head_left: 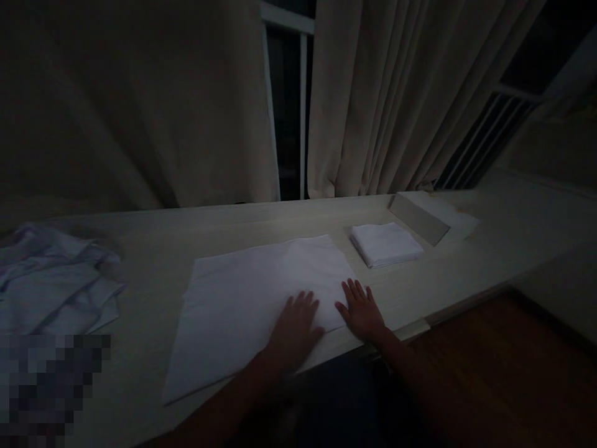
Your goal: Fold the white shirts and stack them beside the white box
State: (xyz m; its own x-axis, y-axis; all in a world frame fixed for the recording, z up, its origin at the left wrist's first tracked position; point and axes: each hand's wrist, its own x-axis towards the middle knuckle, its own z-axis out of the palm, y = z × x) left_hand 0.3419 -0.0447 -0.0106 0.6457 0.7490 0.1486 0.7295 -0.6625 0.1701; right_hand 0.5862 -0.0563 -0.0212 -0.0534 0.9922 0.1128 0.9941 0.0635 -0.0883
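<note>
A white cloth (233,305) lies spread nearly flat on the pale tabletop, roughly rectangular in outline. My left hand (296,326) rests palm down on its near right part, fingers stretched out and slightly blurred. At the cloth's right edge, my right hand (361,311) lies flat with fingers spread, partly over the cloth and partly over the table. Neither hand grips anything. Just beyond my right hand sits a small, thick stack of folded white cloth (387,242).
A crumpled pile of white cloth (56,274) is at the left. A box-like object with white material on it (420,214) stands at the back right. Beige curtains (373,93) and a barred window border the table's far side. The table's near edge runs in front of me.
</note>
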